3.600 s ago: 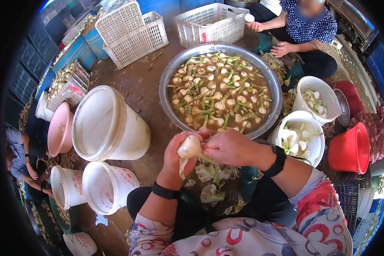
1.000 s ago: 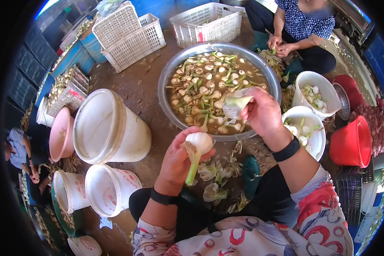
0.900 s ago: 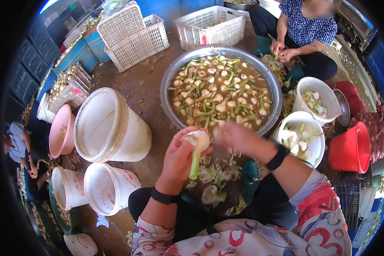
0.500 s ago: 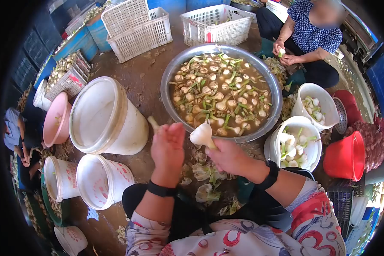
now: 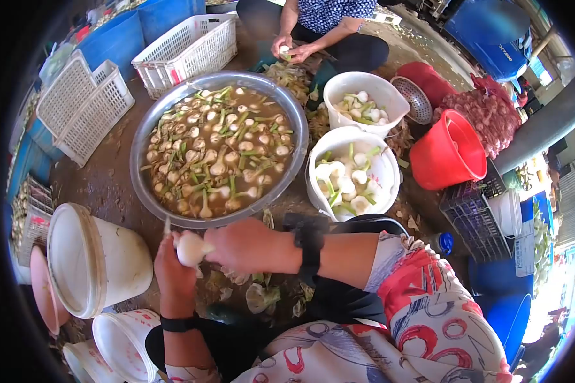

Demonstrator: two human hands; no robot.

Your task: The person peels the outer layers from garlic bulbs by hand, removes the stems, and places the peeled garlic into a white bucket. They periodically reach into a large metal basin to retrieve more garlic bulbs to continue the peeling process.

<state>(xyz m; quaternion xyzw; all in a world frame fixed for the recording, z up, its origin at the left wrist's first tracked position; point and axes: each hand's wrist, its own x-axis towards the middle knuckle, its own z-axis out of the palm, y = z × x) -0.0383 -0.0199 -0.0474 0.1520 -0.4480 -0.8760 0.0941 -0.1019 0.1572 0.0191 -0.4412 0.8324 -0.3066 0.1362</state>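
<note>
A peeled white garlic bulb [image 5: 190,249] is between my two hands, in front of the metal basin. My right hand [image 5: 241,245] is closed on its stem end. My left hand [image 5: 174,271] is against the bulb's other side, its fingers closed and partly hidden. A thin pale thing [image 5: 167,226] sticks up from the left hand; its kind I cannot make out. The wide metal basin [image 5: 302,137] holds garlic bulbs with green stems in brown water. To its right, a white bucket [image 5: 390,175] contains peeled garlic bulbs.
A second white bucket [image 5: 399,105] of garlic and a red bucket [image 5: 437,156] stand at right. A tall white bucket [image 5: 124,258] stands left. White crates [image 5: 188,54] are behind the basin. A co-worker [image 5: 335,38] sits across, holding garlic. Peels [image 5: 262,298] litter the floor.
My view has turned right, so the basin and buckets appear farther left. My hands have come together, and the bulb in my right hand now meets my left hand.
</note>
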